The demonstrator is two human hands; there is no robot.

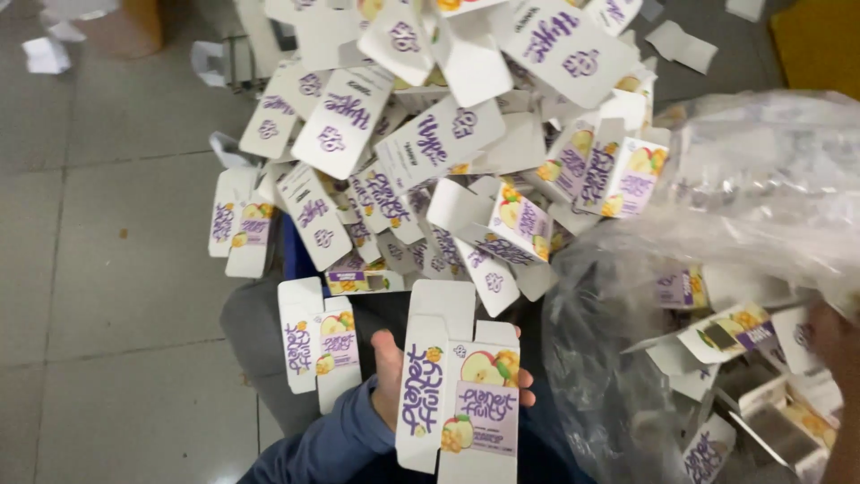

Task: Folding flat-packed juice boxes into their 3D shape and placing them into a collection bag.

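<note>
The heap of flat cartons (430, 152) is the landmark. Left of it, grey floor tiles (116, 233) lie open, with only paper scraps (45, 54) at the far corner. Below the heap, one loose flat carton (318, 345) and the carton (457, 394) in the left hand (390, 376) fill the near gap. Right of the heap, a bulging clear plastic bag (761, 188) of cartons blocks passage, and the right hand (838, 345) is just visible at the bag's far edge.

Left hand (391, 376): bare, no glove, ring or watch visible; the wrist emerges from a blue long sleeve (324, 448) of soft, creased fabric with a plain cuff. Right hand (838, 345): bare, seen only in part at the right edge, its sleeve out of view.
</note>
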